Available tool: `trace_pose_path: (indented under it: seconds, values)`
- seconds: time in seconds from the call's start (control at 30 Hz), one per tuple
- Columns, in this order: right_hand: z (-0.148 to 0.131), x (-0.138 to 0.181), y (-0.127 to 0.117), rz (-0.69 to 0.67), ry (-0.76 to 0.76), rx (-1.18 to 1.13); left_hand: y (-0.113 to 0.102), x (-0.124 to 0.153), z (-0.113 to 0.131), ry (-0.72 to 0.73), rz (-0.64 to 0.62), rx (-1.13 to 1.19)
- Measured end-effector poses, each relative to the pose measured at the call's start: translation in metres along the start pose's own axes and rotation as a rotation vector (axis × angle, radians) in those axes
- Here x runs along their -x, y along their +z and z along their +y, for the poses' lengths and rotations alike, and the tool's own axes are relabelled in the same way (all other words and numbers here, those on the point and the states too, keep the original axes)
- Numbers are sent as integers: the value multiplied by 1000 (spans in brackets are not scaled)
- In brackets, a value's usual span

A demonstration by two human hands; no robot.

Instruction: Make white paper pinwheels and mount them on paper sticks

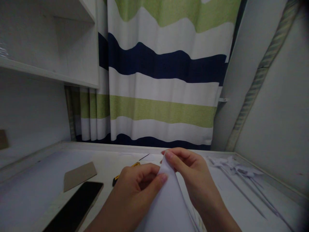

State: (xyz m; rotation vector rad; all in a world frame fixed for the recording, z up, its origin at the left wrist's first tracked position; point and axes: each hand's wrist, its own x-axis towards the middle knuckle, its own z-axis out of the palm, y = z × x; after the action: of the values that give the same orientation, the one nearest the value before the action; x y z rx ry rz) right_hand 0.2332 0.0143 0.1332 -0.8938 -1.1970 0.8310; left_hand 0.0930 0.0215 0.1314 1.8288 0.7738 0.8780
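Item: one smooth white paper sheet (166, 199), tapered to a point, stood at lower centre of frame. Left hand (142, 185): thumb and fingers pinched its left edge. Right hand (191, 167): fingertips pinched its tip. Risks, as judged: uneven pinching could have skewed the point; hard pulling could have torn it; the half-hidden yellow-and-black plastic tool (116, 180), if bladed, could have nicked the left hand. Brands, labels, writing: none was legible.
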Motion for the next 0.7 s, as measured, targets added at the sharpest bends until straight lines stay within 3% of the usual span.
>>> trace_pose_path:
  seconds: [0.3, 0.53, 0.7]
  values:
    - [-4, 3, 3, -17, 123, -193, 1, 4, 6, 41, -5, -183]
    - [-7, 4, -4, -112, 125, -130, 1, 7, 5, 94, 14, -253]
    - [-6, 4, -4, -92, 136, -126, 1, 7, 4, 102, 11, -290]
